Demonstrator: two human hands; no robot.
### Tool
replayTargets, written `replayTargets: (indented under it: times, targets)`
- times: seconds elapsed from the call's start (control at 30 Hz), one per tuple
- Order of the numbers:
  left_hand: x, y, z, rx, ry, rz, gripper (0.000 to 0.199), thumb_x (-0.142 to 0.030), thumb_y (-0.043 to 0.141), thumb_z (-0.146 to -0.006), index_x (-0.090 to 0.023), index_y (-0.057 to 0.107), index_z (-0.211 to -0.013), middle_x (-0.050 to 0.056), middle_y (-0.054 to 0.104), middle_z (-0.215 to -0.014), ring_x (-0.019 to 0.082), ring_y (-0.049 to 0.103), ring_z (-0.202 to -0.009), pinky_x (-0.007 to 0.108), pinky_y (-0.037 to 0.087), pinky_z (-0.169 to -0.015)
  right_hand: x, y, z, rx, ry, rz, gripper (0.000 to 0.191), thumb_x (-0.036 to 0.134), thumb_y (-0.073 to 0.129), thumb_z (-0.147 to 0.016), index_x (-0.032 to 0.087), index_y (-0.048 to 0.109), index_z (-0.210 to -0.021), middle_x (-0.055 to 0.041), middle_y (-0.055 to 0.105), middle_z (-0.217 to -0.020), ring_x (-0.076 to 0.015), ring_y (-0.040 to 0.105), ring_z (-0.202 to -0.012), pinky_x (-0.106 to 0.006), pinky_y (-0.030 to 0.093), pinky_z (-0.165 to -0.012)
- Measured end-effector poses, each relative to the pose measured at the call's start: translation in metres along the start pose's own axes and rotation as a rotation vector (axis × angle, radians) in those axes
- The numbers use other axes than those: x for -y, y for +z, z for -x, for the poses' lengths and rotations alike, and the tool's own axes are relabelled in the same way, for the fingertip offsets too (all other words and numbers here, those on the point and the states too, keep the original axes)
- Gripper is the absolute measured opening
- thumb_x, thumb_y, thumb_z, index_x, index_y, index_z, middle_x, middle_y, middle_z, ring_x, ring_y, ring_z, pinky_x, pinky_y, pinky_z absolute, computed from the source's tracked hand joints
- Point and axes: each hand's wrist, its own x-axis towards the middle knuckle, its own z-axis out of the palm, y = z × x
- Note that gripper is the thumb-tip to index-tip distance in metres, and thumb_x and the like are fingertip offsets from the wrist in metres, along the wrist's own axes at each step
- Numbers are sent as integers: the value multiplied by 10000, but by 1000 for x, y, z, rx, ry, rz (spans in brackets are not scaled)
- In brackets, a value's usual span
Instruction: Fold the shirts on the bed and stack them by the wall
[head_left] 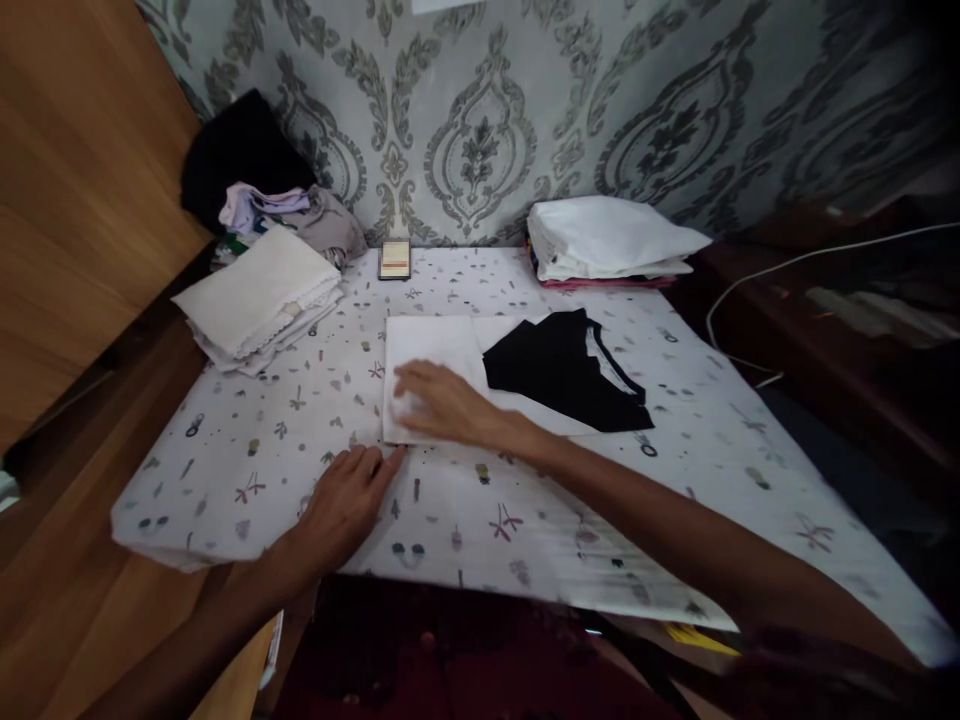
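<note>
A folded shirt lies across the middle of the table, with a white section [442, 340] at the left and a black section [536, 365] with its neckline at the right. My right hand [442, 402], slightly blurred, is spread over the white section with its fingers apart, and nothing shows in its grasp. Just below the shirt's near left corner, my left hand [351, 500] rests on the tabletop. Its fingers are bent downward and its thumb stands apart, the tip at the shirt's edge.
A patterned white cover [457, 530] lies over the table. Folded cream cloths [259, 290] and piled clothes [330, 225] sit at the back left, near a phone [394, 259]. At the back right is a stack of white fabric [607, 235]. A white cable [810, 255] hangs beyond it.
</note>
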Motion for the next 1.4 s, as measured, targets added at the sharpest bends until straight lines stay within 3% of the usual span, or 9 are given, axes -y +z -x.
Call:
replayTargets:
  times: [0.1,0.2,0.47,0.67,0.9,1.03,1.23,1.3,1.4]
  targets:
    - [-6,3,-3,30,-22,-40,517,-36,354,-914,-159,419,-1412,75,605,-960,228,561,-877,370,478,-810,26,4,50,39,-19,25,225,369,601,-923,188,606,-1057,-159,570,-1319,-297,530,-1201,-497,458,-971]
    - [-10,4,-6,49,-27,-70,527,-34,341,-914,-136,404,-1427,91,621,-993,237,571,-895,372,478,-812,31,6,68,-43,77,-22,133,227,484,-971,190,611,-956,-134,621,-1192,-258,570,-1110,-457,499,-923]
    - [-27,-16,-24,261,-186,-173,540,-20,377,-899,-122,447,-1425,146,650,-1059,267,634,-897,399,479,-777,26,5,60,-196,246,-270,109,198,479,-945,207,565,-877,-59,664,-950,-177,606,-810,-328,494,-740]
    - [-38,-30,-22,365,-243,-295,506,-13,377,-905,-68,496,-1394,144,668,-884,272,660,-785,399,486,-703,20,10,66,-268,206,-347,102,219,475,-938,207,558,-880,-71,664,-973,-187,617,-854,-323,483,-743]
    - [-28,-44,-7,451,-271,-231,437,14,394,-883,-106,578,-1260,124,686,-920,272,672,-833,386,509,-705,19,10,66,-265,135,-343,155,242,476,-956,199,603,-877,-94,665,-1009,-193,623,-885,-341,511,-770]
    - [-16,-44,-14,263,-273,-172,316,-82,399,-941,-152,614,-1161,115,682,-1014,270,641,-950,400,523,-782,23,9,67,-306,111,-322,178,274,473,-972,193,632,-972,-99,684,-999,-197,633,-881,-359,534,-797]
    - [15,-8,-46,-168,-60,42,346,-193,393,-986,-169,567,-1284,148,609,-1321,270,559,-1227,455,491,-991,32,2,73,-248,131,-178,231,274,446,-986,188,650,-922,-81,687,-911,-199,651,-858,-356,547,-814]
    - [28,2,-65,-212,-47,116,367,-264,358,-1012,-170,552,-1310,150,570,-1393,262,520,-1303,461,459,-1055,32,-1,73,-241,167,-135,227,264,446,-984,187,659,-974,-93,698,-976,-207,661,-919,-362,548,-852]
    - [43,9,-100,-188,-71,192,433,-325,320,-1025,-156,503,-1379,164,486,-1494,264,424,-1408,480,390,-1131,25,-9,70,-261,266,0,279,235,450,-969,169,636,-1166,-162,642,-1274,-253,585,-1213,-432,484,-1021]
